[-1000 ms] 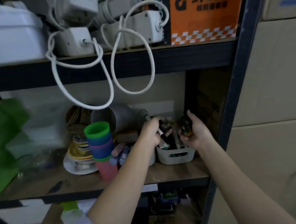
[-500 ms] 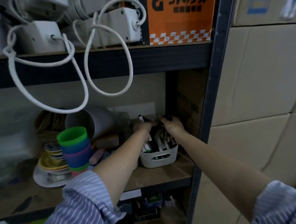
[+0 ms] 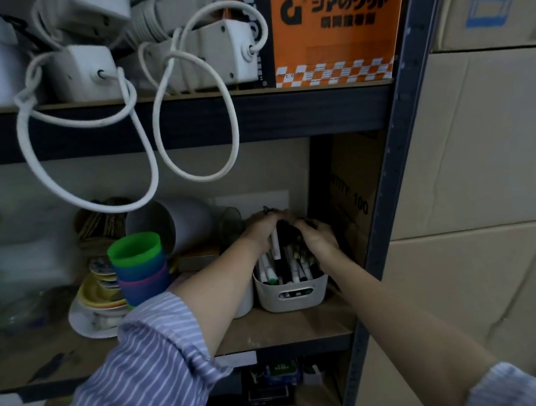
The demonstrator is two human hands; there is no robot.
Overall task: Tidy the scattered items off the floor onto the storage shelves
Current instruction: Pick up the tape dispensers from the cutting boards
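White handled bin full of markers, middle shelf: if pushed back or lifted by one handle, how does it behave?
The white plastic bin with a slot handle looks rigid, so it would probably slide rather than flex. The upright markers stick out above its rim, so it may be top-heavy and tip if lifted by one side. Both the left hand and right hand are on the markers, which likely shift loosely.

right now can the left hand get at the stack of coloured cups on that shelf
Probably yes: the left hand is over the white bin of markers, and the stack of coloured cups stands just left of that forearm, with nothing between.
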